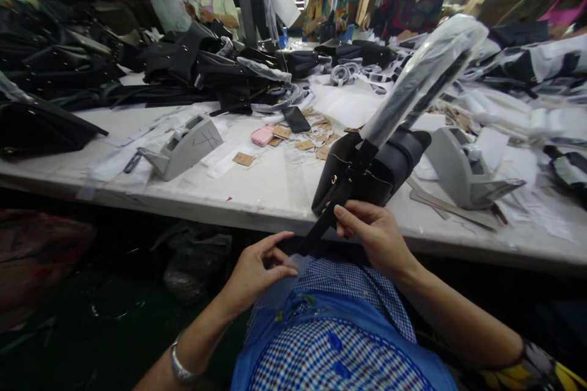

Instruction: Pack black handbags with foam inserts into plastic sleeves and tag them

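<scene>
A black handbag [380, 165] rests on the front edge of the white table, its handle covered by a clear plastic sleeve [413, 79] that stands up to the right. From the bag a black strap [321, 227] slants down toward my lap. My right hand [373, 232] pinches this strap close to the bag, between thumb and fingers. At the strap's lower end, my left hand [263, 269] holds a thin translucent plastic sheet [287, 281] between thumb and fingers. The sheet hangs over my blue checked apron.
Grey tape dispensers stand on the table [257, 195], one at left [188, 146] and one at right [472, 171]. Between them lie brown tags [305, 145], a pink case [262, 135] and a black phone [296, 119]. Black bags [192, 61] are piled behind; several people sit across.
</scene>
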`<state>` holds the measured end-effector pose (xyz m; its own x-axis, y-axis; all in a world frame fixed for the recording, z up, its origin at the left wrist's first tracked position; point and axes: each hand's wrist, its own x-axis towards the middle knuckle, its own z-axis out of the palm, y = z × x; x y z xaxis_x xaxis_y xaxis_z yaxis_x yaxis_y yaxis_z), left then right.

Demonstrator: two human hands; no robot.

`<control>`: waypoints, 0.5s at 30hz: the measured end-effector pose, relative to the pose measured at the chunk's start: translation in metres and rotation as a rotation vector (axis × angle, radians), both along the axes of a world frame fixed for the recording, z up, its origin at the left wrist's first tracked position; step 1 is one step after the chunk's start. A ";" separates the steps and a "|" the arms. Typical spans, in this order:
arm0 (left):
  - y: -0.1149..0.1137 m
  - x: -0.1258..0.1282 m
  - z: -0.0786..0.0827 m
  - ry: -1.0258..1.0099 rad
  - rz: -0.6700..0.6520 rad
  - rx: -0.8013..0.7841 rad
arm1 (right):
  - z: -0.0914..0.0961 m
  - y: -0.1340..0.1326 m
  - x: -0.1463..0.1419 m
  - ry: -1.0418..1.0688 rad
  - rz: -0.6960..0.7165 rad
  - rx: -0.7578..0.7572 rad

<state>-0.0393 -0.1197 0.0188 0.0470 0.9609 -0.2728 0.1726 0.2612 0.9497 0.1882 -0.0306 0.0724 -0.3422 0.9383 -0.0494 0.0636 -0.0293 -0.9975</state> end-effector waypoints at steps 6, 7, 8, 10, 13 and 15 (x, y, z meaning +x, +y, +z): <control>0.003 0.001 0.000 -0.035 -0.036 -0.020 | -0.003 -0.001 0.002 0.005 0.003 -0.011; 0.003 0.001 -0.001 -0.037 -0.041 -0.024 | -0.003 -0.001 0.002 0.007 -0.003 -0.017; 0.003 0.001 -0.001 -0.038 -0.043 -0.027 | -0.004 -0.001 0.003 0.009 -0.011 -0.022; 0.003 0.000 -0.002 -0.038 -0.042 -0.033 | -0.005 -0.001 0.003 0.015 -0.025 -0.025; 0.003 -0.001 -0.003 -0.040 -0.040 -0.041 | -0.007 -0.002 0.002 0.026 -0.036 -0.017; 0.002 -0.001 -0.003 -0.048 -0.045 -0.048 | -0.008 -0.002 0.002 0.030 -0.035 -0.017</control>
